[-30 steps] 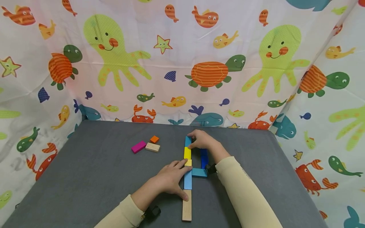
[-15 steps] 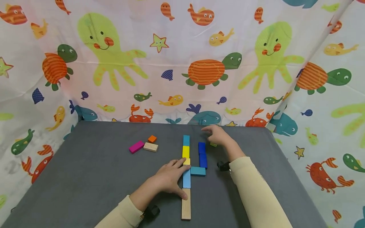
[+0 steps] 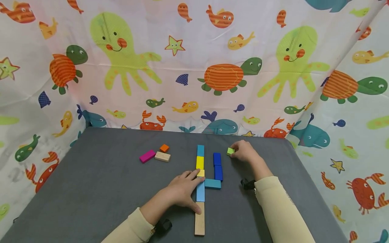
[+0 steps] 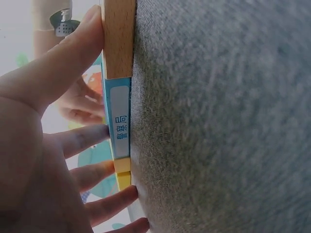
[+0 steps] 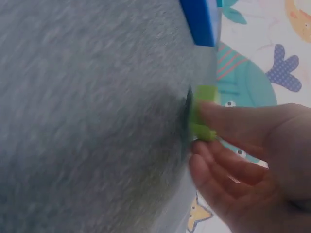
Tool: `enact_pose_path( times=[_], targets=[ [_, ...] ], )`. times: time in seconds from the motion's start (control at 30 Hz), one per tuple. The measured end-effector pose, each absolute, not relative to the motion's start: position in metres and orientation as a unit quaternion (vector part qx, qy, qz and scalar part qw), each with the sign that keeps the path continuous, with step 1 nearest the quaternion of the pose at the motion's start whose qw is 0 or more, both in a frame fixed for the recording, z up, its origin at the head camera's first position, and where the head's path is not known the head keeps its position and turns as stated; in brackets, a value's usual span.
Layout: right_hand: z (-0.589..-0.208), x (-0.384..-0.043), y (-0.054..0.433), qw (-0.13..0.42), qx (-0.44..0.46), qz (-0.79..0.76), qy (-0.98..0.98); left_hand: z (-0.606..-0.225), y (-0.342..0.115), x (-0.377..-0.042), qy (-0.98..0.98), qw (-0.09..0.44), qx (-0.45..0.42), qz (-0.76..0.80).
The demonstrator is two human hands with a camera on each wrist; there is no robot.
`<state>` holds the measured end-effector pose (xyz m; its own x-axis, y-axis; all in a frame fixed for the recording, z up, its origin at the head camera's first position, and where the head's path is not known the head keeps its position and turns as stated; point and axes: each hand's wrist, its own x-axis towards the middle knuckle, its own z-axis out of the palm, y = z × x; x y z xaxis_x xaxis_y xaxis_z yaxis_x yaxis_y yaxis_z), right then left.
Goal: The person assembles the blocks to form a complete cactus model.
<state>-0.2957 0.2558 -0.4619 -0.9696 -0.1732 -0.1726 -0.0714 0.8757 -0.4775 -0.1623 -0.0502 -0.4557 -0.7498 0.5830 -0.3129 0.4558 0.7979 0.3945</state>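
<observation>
A straight column of blocks runs away from the person: a long wooden block [image 3: 199, 224] nearest, then a light blue block [image 3: 200, 193], two yellow blocks and a blue block [image 3: 200, 150] at the far end. My left hand [image 3: 182, 190] rests along its left side, thumb on the wooden block, fingers spread over the blue and yellow ones. In the left wrist view, white lettering panel marks the blue block's side [image 4: 120, 121]. Further right, my right hand [image 3: 245, 152] pinches a small light green block [image 3: 230, 151] between thumb and fingers.
A teal block [image 3: 212, 184] juts right from the column, with two dark blue blocks [image 3: 217, 165] in line beyond it. At back left lie a magenta block [image 3: 147, 156], a wooden block [image 3: 162, 156] and an orange block [image 3: 164, 148]. A patterned curtain [image 3: 188, 60] hangs behind the table.
My right hand has left the column's far blue block, moved right past the dark blue blocks and taken hold of the green block. The left hand has stayed in place.
</observation>
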Motion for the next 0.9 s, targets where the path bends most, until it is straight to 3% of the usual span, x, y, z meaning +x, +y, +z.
enact_pose_path(
  times=[0.2, 0.63, 0.9],
  targets=[
    [-0.456, -0.305, 0.234, 0.061, -0.091, -0.279, 0.954, -0.455, -0.050, -0.162, 0.925, 0.216, 0.277, 0.146],
    [-0.454, -0.332, 0.167, 0.076, -0.112, -0.278, 0.951, -0.456, -0.050, -0.162, 0.925, 0.220, 0.274, 0.144],
    [-0.457, -0.339, 0.152, 0.098, -0.108, -0.273, 0.951, -0.455, -0.049, -0.164, 0.925, 0.221, 0.274, 0.145]
  ],
)
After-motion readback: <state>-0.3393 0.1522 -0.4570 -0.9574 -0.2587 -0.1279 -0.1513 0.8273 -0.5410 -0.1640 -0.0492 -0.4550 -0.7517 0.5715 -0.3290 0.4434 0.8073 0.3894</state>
